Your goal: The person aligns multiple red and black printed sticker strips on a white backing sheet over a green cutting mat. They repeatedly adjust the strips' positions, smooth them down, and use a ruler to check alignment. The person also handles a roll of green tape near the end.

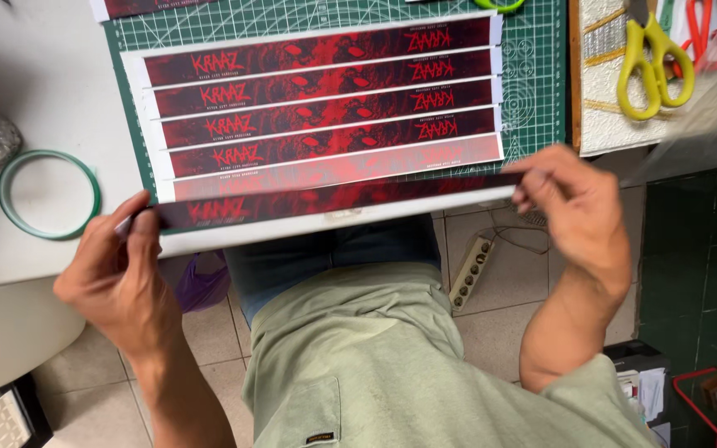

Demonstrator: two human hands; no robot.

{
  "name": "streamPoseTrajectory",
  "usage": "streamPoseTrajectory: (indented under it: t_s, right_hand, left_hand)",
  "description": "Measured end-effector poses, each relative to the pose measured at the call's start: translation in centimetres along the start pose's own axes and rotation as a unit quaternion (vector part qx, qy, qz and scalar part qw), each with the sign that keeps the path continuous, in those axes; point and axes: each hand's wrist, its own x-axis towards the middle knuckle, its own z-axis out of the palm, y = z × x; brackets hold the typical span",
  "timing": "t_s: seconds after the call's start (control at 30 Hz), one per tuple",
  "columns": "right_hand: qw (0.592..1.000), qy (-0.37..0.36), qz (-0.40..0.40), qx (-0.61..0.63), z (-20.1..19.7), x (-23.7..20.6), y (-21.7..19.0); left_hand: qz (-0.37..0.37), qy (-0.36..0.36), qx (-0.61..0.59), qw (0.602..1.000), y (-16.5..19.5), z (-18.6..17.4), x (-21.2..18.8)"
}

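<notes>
White desk (35,91) w/ a green cutting mat (541,75) filled the top of the view; tiled floor showed below. Left hand (118,274) pinched the left end of a long dark-red printed strip (325,201), thumb on top, fingers under. Right hand (570,203) gripped the strip's right end the same way, fingertips closed on it. Strip ran left-right between both hands, stretched nearly level along the desk's near edge, its long axis parallel to the sheet behind it. Each hand sat at its own end, neither nearer the middle. Just beyond lay a printed sheet (325,104) of similar red strips on the mat, apparently uncut. Outward: a ring of green tape (47,195) lay on the desk near the left hand, yellow-handled scissors (653,66) at upper right, well apart. A power strip (470,272) lay on the floor.
</notes>
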Motion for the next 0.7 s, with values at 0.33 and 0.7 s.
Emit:
streamPoseTrajectory:
  t_s: [0.33, 0.7]
  right_hand:
    - [0.989, 0.145, -0.014, 0.003, 2.5, 2.6, 1.4]
    - [0.993, 0.117, 0.005, 0.009, 3.2, 3.9, 4.0]
  left_hand:
    - [0.052, -0.027, 0.164, 0.985, -0.4, 0.3, 2.4]
    - [0.068, 0.042, 0.268, 0.96, -0.3, 1.2, 3.1]
